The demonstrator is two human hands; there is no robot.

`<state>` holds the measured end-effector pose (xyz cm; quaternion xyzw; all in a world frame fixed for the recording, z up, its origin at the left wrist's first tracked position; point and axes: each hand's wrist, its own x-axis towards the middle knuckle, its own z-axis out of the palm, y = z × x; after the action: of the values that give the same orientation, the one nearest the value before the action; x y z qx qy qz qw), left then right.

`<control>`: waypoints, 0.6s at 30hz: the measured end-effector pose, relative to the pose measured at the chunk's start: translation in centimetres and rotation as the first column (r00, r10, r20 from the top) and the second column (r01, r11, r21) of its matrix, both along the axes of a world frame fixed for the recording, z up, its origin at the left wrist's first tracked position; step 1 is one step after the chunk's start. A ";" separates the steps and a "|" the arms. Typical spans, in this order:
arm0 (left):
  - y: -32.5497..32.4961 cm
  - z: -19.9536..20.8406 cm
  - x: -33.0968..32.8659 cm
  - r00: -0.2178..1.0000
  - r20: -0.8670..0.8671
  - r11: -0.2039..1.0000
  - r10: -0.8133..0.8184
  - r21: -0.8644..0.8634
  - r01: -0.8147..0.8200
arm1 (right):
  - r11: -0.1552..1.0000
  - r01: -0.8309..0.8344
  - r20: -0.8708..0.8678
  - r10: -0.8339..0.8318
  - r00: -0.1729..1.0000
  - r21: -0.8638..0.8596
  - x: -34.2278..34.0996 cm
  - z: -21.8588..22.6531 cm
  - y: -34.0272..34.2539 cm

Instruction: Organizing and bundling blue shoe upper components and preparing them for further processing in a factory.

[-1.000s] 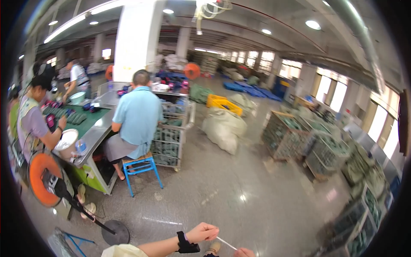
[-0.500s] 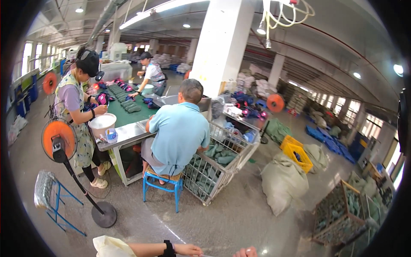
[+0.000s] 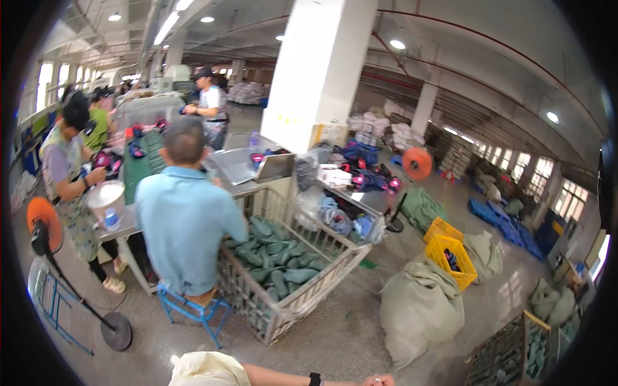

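Only the top of the left hand (image 3: pixel 380 381) is showing at the bottom edge, past a black wristband (image 3: pixel 315 379); I cannot tell how far it is opening or whether it is holding anything. The right hand is lying out of view. Bare grey floor (image 3: pixel 335 341) is giving open room just ahead of the hand. Nearest beyond it, a wire cart (image 3: pixel 290 309) of green shoe soles (image 3: pixel 277 260) is standing beside a seated person (image 3: pixel 183 225) on a blue stool (image 3: pixel 193 309), with a stuffed sack (image 3: pixel 418 309) to the right and the worktop (image 3: pixel 129 225) further back
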<state>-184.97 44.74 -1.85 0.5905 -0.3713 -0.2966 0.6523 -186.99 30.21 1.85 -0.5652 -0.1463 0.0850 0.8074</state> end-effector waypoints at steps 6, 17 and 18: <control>-1.3 -4.0 20.2 0.995 -0.016 0.933 0.094 0.351 -0.082 | 0.941 -0.028 0.135 0.078 0.988 -0.338 15.5 -0.2 -9.4; -5.6 4.6 42.0 0.650 -0.666 0.738 0.365 -0.218 -0.638 | 0.675 -0.730 -0.348 0.662 0.664 -0.107 48.9 -7.8 -10.0; -4.5 4.0 43.5 0.644 -0.653 0.721 0.399 -0.210 -0.660 | 0.557 -0.830 -0.293 0.797 0.528 0.017 51.4 -7.4 -8.7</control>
<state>-141.47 40.29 2.12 0.3992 -0.0214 -0.1570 0.9030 -135.54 21.46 -5.55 -0.4633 -0.2771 0.5360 0.6490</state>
